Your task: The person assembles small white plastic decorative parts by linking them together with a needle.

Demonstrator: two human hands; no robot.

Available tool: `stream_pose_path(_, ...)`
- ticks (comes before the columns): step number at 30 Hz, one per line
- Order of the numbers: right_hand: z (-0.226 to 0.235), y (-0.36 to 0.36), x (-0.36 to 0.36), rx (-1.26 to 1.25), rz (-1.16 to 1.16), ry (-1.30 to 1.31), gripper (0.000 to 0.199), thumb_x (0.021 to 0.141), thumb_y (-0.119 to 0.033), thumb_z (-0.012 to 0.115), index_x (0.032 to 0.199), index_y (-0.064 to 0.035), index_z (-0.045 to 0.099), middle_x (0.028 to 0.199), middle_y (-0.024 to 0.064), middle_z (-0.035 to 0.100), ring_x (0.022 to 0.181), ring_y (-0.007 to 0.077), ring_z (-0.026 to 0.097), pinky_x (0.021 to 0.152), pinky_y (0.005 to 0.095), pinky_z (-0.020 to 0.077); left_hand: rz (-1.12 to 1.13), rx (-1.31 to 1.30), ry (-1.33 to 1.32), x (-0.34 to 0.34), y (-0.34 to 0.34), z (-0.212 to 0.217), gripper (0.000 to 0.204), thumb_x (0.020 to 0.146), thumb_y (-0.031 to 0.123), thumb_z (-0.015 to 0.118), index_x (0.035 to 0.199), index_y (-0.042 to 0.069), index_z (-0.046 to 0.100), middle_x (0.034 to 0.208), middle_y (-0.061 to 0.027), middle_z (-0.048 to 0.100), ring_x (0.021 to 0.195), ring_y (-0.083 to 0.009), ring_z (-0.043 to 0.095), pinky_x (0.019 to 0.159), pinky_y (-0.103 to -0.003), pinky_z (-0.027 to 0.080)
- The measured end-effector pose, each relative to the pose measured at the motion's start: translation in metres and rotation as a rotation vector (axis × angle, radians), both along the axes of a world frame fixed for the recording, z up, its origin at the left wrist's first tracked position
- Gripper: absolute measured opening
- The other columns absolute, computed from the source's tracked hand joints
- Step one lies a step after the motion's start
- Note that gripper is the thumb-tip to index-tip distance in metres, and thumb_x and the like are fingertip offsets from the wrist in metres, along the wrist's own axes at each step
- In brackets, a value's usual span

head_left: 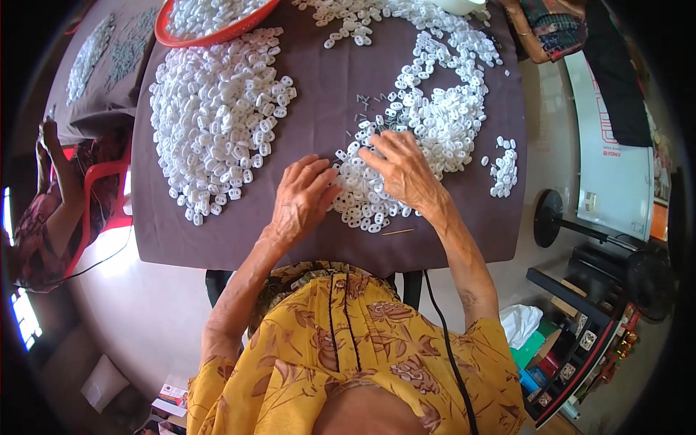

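Many small white oval plastic pieces, each with two holes, form a pile (455, 116) under and around my right hand (406, 170). Its fingers are bent down among the pieces and small grey screws (362, 98); whatever they pinch is hidden. At the left edge of this pile is my left hand (303, 194), its fingers curled and drawn together. I cannot make out what lies between its fingertips. The two hands are a short way apart. A thin wooden stick (397, 231) lies near the pile's front edge.
A larger heap of white pieces (210, 123) covers the table's left side, below a red basket (217, 35) full of them. A small cluster (504, 168) lies at the right. Other people sit at left and stand at far right. A barbell (549, 217) is beside the table.
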State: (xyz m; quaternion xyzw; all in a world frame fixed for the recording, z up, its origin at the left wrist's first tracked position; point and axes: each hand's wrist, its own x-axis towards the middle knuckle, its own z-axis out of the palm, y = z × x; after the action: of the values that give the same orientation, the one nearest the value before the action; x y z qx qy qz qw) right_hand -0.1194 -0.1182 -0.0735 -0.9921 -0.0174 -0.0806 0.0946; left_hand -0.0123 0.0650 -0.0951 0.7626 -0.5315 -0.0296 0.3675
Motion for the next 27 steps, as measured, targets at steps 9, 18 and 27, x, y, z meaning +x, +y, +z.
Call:
stream_pose_path(9,-0.007,-0.026,0.010,-0.016,-0.129,-0.015,0.031,0.064,0.006,0.050,0.092,-0.0022,0.060,0.090,0.0088,0.054,0.090,0.0239,0.050,0.080,0.0358,0.0395,-0.054,-0.062,-0.071,0.012,-0.049,-0.021,0.030,0.073,0.018,0.065,0.098,0.004,0.059,0.109,-0.0115,0.054,0.108,-0.0294,0.045,0.087,-0.042,0.035)
stream_pose_path(18,-0.004,-0.036,0.019,0.160,-0.160,-0.168,0.028,0.062,0.007,0.049,0.086,0.0012,0.061,0.088,0.0131,0.059,0.086,0.0283,0.054,0.080,0.0385,0.0423,-0.059,-0.075,-0.075,0.014,-0.052,-0.021,0.029,0.074,0.019,0.064,0.098,0.004,0.059,0.109,-0.0111,0.054,0.107,-0.0291,0.046,0.087,-0.042,0.035)
stream_pose_path(27,-0.017,-0.061,0.058,0.021,-0.245,-0.200,0.020,0.063,0.005,0.050,0.078,-0.0007,0.061,0.074,0.0096,0.056,0.076,0.0257,0.053,0.072,0.0374,0.0414,-0.009,-0.144,0.042,0.017,-0.051,-0.023,0.019,0.075,0.016,0.064,0.089,0.003,0.061,0.101,-0.0099,0.058,0.103,-0.0272,0.049,0.086,-0.039,0.038)
